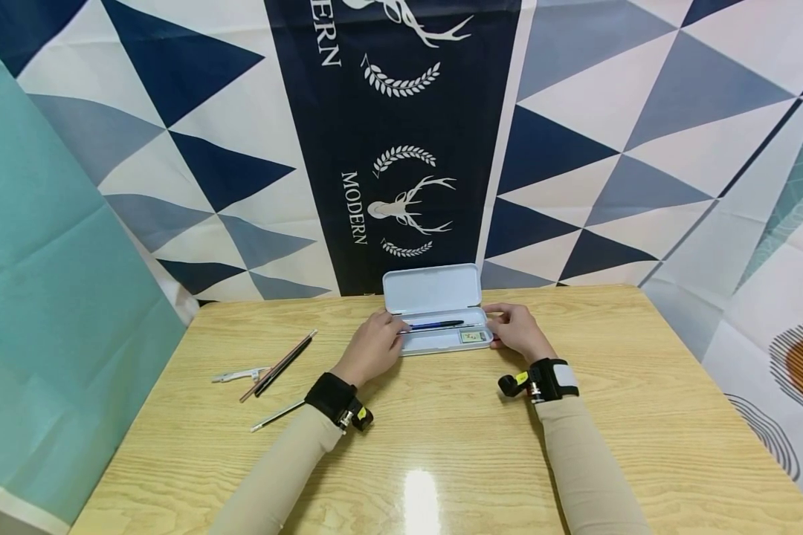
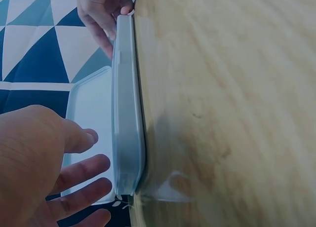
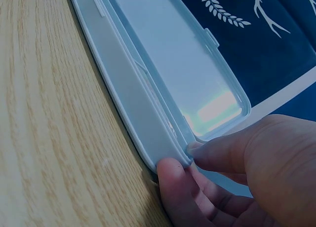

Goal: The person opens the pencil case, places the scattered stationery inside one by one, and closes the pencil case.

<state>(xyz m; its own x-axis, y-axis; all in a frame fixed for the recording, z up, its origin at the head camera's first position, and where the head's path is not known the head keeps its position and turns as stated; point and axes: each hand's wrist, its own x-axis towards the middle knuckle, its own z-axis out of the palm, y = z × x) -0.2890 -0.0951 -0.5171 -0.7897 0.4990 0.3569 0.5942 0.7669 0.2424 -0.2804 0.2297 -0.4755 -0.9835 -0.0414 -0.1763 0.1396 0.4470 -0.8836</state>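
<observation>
A pale blue pencil case (image 1: 435,345) stands at the back of the table, its lid (image 1: 432,290) raised against the patterned backdrop. A blue and black pen (image 1: 442,325) lies in its rear section, and a small block with a coloured picture (image 1: 472,336) sits at the right of the front section. My right hand (image 1: 520,332) pinches the right end of the case, thumb on the rim and fingertips (image 3: 171,170) against the outer wall. At the left end is my left hand (image 1: 372,348), its fingers (image 2: 86,170) apart and loosely extended beside the case.
On the table's left side lie a black pencil (image 1: 288,362) and a reddish pencil (image 1: 257,388) side by side. A silver compass (image 1: 236,376) touches them. Nearer to me, a thin grey pencil (image 1: 276,417) lies partly behind the left wrist. A patterned cloth rises behind the table.
</observation>
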